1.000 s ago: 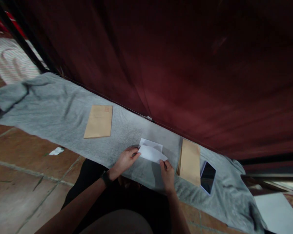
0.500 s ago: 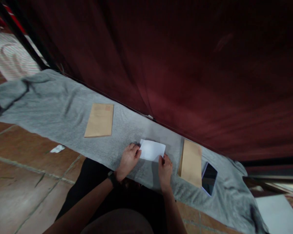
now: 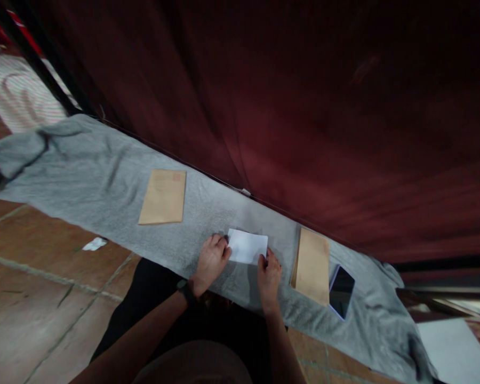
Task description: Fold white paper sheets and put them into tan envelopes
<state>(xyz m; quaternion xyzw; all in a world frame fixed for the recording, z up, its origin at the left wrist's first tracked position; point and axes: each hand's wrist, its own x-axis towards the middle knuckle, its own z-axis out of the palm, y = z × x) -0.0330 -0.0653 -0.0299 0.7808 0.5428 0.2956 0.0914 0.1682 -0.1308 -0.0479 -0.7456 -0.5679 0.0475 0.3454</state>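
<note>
A small white sheet of paper (image 3: 248, 246) is held between my two hands, just above or on the grey cloth. My left hand (image 3: 213, 260) pinches its left edge with thumb and curled fingers. On the other side, my right hand (image 3: 269, 274) grips the lower right corner, thumb on top. Right of that hand lies a stack of brown envelopes (image 3: 312, 266). Farther left on the cloth is another brown envelope (image 3: 164, 197), with a small reddish mark in its upper right corner.
The grey cloth (image 3: 104, 176) covers a long narrow surface along a dark red curtain (image 3: 240, 106). A phone (image 3: 342, 292) lies right of the envelope stack. On the tiled floor (image 3: 36, 298) is a crumpled white scrap (image 3: 95, 244). A striped cloth (image 3: 24, 96) is at far left.
The paper's right edge has shifted slightly left, and my right hand has moved a little with it. Both hands keep their hold; the envelopes lie as before.
</note>
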